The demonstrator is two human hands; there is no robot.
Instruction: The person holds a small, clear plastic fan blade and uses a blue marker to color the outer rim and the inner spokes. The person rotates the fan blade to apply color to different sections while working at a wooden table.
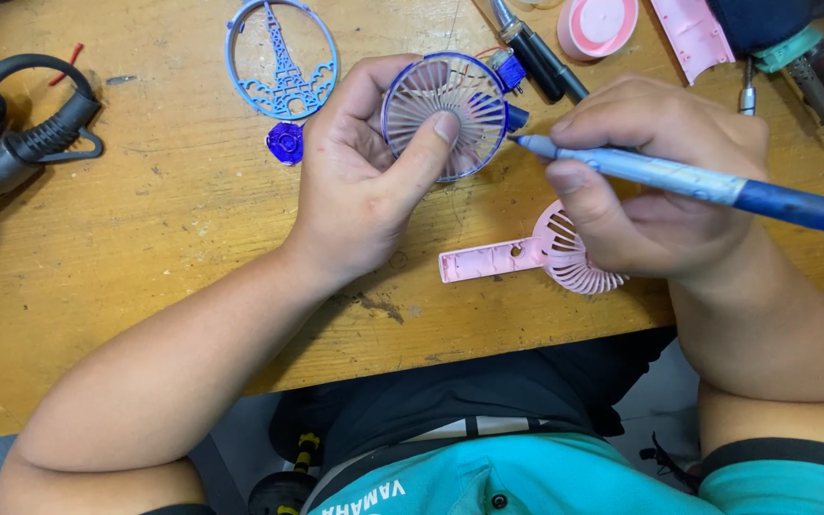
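Head view looked straight down at a scuffed wooden bench [145, 238], so going left to right: a black corded tool [21, 143] lay at the far left edge, then a blue tower ornament [283, 62] in a ring with a small blue disc [286, 143] just below it.

The left hand [364, 181] was closed around a blue fan grille [445, 114], thumb pressed flat across the front ribs and the other fingers curled behind it, so it was held up off the bench rather than lying on it. Some blue guts and thin wires stuck out on the grille's right side, next to a black pen-like tool [536, 52].

The right hand [650, 181] was pinched tight on a blue pen [689, 176], tip just touching or nearly touching the grille's right rim; couldn't tell which. Under that hand sat a pink fan half [526, 256], partly hidden. Up top were a pink round cap [598, 24], a pink shell piece [689, 33] and some screwdrivers [793, 72].

What could've gone sideways, in my opinion: those ribs looked thin, so a hard thumb press might've bent or cracked one. The pen tip was right by the loose wires too, so a slip could've snagged them. And the right wrist hovering over the pink half might've nudged it toward the bench edge.
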